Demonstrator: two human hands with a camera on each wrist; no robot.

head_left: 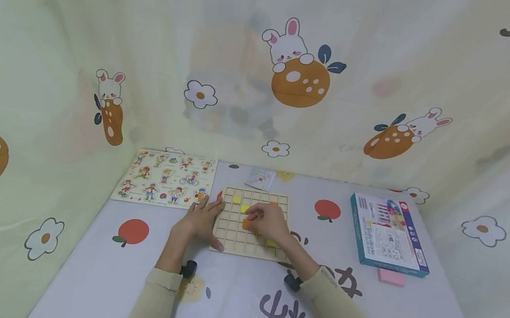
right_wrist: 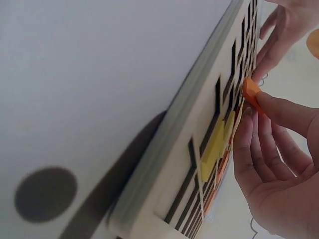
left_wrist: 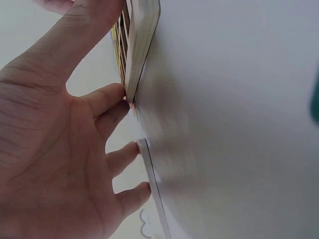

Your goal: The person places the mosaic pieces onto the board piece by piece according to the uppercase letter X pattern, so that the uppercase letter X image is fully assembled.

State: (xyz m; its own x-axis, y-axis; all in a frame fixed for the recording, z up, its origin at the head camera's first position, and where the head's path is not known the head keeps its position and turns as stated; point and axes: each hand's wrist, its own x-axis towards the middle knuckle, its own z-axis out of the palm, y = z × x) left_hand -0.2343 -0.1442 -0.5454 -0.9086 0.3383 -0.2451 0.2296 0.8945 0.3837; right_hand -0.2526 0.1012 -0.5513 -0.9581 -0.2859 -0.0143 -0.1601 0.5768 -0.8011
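Observation:
A wooden grid board (head_left: 232, 247) lies on the table in front of me, with several yellow and orange tiles in its cells. My right hand (head_left: 271, 224) is over the board and pinches an orange tile (right_wrist: 252, 92) between thumb and finger, close to the grid. Yellow tiles (head_left: 236, 199) lie at the upper left and near the middle, and a yellow tile (right_wrist: 213, 149) sits near the right wrist. My left hand (head_left: 201, 222), fingers spread, rests at the board's left edge; in the left wrist view two fingertips also touch another thin board's edge.
A picture board of cartoon figures (head_left: 164, 183) lies at the back left. Behind the grid board is a small pattern card (head_left: 260, 178). To the right lie a flat box (head_left: 389, 234) and a pink block (head_left: 391, 277). A printed curtain surrounds the table.

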